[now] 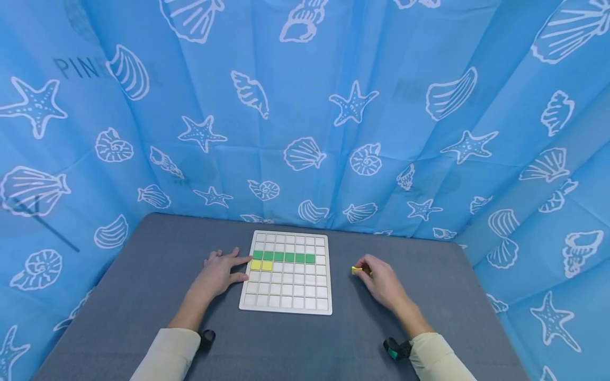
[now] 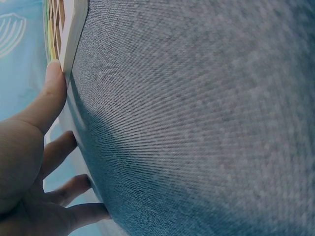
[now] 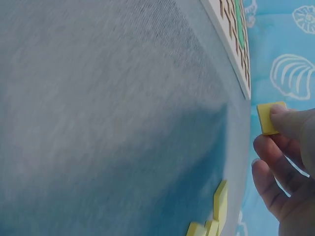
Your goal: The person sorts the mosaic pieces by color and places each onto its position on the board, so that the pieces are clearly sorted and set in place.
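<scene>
A white gridded board [image 1: 290, 312] lies on the table. A row of several green tiles [image 1: 289, 257] crosses its upper half, with two yellow tiles [image 1: 261, 265] below at the left. My left hand [image 1: 220, 271] rests at the board's left edge, fingers spread; its thumb touches the rim [image 2: 69, 39] in the left wrist view. To the right of the board, my right hand [image 1: 381, 280] pinches a square yellow tile [image 3: 267, 118] between thumb and fingers, raised over the table. More yellow tiles [image 3: 220, 204] lie on the cloth beneath that hand, mostly hidden by it in the head view.
A grey cloth covers the table [image 1: 286, 349]. Behind it and along both sides hangs a blue curtain [image 1: 305, 132] printed with white shells and starfish. Dark straps [image 1: 397, 349] circle both wrists near the pale sleeves.
</scene>
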Action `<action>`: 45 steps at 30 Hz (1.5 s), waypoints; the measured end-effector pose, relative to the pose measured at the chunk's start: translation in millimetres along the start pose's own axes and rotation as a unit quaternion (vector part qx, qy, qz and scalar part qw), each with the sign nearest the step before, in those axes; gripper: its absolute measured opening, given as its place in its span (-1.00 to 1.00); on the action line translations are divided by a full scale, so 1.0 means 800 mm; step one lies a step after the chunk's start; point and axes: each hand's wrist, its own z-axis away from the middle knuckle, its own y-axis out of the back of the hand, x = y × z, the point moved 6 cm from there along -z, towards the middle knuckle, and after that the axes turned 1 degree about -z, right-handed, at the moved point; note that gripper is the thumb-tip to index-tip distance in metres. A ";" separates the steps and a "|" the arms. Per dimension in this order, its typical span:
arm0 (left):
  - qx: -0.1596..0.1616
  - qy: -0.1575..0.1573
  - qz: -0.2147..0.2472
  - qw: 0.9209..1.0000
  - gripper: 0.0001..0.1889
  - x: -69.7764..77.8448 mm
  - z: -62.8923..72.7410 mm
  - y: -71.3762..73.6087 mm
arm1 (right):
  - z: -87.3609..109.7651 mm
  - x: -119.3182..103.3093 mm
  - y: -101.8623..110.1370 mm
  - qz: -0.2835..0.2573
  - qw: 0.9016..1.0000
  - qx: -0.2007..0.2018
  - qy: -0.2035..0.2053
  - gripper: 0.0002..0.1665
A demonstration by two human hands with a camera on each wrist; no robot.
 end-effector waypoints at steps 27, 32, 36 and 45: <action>-0.003 0.006 0.006 1.000 -0.35 0.002 0.000 0.001 | -0.034 -0.062 -0.036 -0.084 0.995 0.048 -0.003 -0.89; -0.001 0.003 0.004 1.000 -0.35 0.002 -0.001 0.000 | -0.038 -0.071 -0.044 -0.096 0.995 0.032 -0.011 -0.90; 0.003 -0.001 0.004 1.000 -0.36 0.002 0.002 0.001 | -0.043 -0.078 -0.054 -0.103 0.994 0.017 -0.020 -0.91; 0.006 -0.005 0.004 1.000 -0.37 0.002 0.003 0.002 | -0.052 -0.094 -0.069 -0.130 0.991 0.005 -0.031 -0.94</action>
